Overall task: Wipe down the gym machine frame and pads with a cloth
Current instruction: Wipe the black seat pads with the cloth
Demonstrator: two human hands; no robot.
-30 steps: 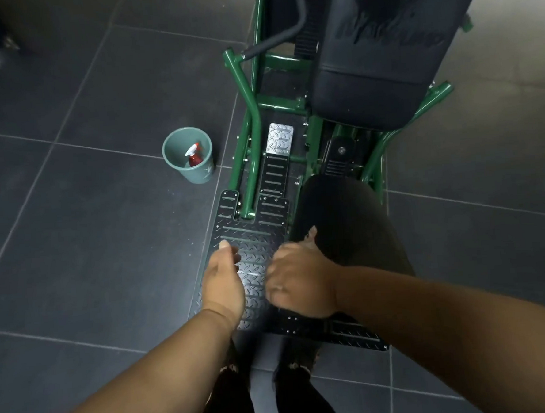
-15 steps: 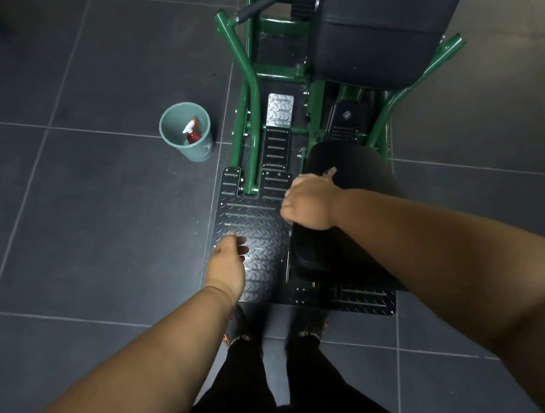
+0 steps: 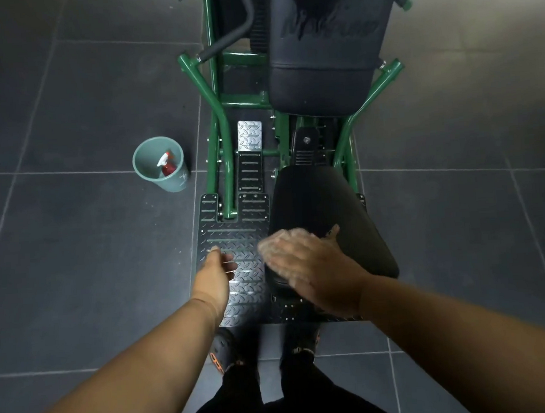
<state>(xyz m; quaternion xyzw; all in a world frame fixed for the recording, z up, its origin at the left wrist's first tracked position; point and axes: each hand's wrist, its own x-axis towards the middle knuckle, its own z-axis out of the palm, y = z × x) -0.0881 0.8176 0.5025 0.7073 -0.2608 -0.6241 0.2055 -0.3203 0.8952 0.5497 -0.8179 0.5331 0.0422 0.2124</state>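
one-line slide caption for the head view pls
Right hand swipes across the black seat pad, left hand above the tread plate; bucket with spray bottle alongside.

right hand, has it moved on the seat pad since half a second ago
Yes: the right hand slid back along the seat pad toward the person, away from the green frame.

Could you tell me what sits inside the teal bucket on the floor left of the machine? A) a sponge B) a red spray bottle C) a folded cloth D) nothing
B: a red spray bottle with a white trigger head stands inside the teal bucket.
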